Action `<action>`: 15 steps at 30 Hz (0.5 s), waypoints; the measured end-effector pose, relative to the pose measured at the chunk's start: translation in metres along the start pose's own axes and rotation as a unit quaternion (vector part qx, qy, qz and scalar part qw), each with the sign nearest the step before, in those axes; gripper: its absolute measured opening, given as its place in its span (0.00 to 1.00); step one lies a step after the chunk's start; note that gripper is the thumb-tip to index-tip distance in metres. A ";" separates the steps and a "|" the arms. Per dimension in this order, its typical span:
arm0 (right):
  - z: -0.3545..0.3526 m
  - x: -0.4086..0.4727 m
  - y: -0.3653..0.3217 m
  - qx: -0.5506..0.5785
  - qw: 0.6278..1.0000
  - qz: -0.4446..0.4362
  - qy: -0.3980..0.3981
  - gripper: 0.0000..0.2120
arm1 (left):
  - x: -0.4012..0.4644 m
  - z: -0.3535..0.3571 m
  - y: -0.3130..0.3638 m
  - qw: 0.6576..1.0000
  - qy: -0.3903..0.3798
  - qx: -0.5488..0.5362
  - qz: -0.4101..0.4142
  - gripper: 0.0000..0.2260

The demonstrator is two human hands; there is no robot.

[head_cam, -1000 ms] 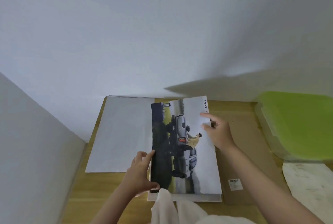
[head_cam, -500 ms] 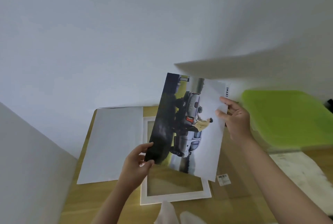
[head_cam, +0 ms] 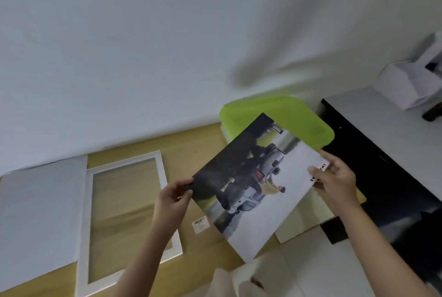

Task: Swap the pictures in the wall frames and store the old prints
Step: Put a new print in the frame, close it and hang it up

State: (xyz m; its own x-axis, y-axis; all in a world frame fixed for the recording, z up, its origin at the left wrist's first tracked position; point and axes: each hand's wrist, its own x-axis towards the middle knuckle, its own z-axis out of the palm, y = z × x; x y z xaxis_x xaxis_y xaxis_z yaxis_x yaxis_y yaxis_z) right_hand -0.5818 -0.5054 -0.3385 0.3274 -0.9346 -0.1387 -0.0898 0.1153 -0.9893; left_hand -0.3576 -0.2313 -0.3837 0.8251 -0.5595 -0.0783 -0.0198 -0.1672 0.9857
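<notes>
A car print (head_cam: 253, 184) hangs tilted in the air above the wooden table (head_cam: 191, 143). My left hand (head_cam: 173, 198) pinches its dark left edge. Holding the white right edge by the lettering is my right hand (head_cam: 334, 177). A white picture frame (head_cam: 124, 215) lies flat on the table to the left, with bare wood showing through its pane. A brown backing board (head_cam: 198, 237) with a small label lies beside the frame, partly under the print.
A large white sheet (head_cam: 40, 213) lies left of the frame. A box with a green lid (head_cam: 287, 115) stands at the table's back right, behind the print. A black-edged grey surface (head_cam: 387, 143) with white boxes (head_cam: 404, 81) is at the right. The wall rises close behind.
Both hands lifted the print off the frame and carried it rightwards, turning it, until its top corner overlaps the green lid. The frame now lies uncovered. The view swung right.
</notes>
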 end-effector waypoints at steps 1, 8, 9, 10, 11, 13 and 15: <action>-0.020 0.001 0.004 -0.011 1.000 0.009 0.006 0.23 | -0.002 0.020 0.000 1.000 -0.002 -0.003 -0.008 0.14; -0.136 0.019 0.052 -0.101 0.994 0.041 0.023 0.16 | -0.006 0.137 -0.006 0.998 -0.044 0.031 -0.043 0.15; -0.149 0.022 0.058 -0.110 0.993 0.047 0.026 0.15 | -0.007 0.150 -0.008 0.996 -0.060 0.042 -0.054 0.16; -0.160 0.026 0.064 -0.116 0.991 0.054 0.028 0.15 | -0.007 0.161 -0.010 0.994 -0.072 0.056 -0.066 0.18; -0.170 0.029 0.071 -0.122 0.990 0.062 0.028 0.14 | -0.009 0.171 -0.012 0.992 -0.079 0.068 -0.077 0.19; -0.185 0.035 0.082 -0.140 0.987 0.077 0.019 0.13 | -0.012 0.186 -0.016 0.989 -0.076 0.079 -0.095 0.21; -0.195 0.042 0.090 -0.162 0.983 0.090 0.009 0.12 | -0.013 0.199 -0.019 0.989 -0.057 0.081 -0.106 0.21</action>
State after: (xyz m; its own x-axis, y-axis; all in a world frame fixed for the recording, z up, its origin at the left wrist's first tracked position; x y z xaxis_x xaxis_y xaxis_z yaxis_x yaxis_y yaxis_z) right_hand -0.7598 -0.5997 -0.4248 0.2628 -0.9149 -0.3065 -0.4398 0.1691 -0.8820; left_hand -0.4799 -0.3823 -0.4306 0.7512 -0.5842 -0.3071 0.0491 -0.4144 0.9087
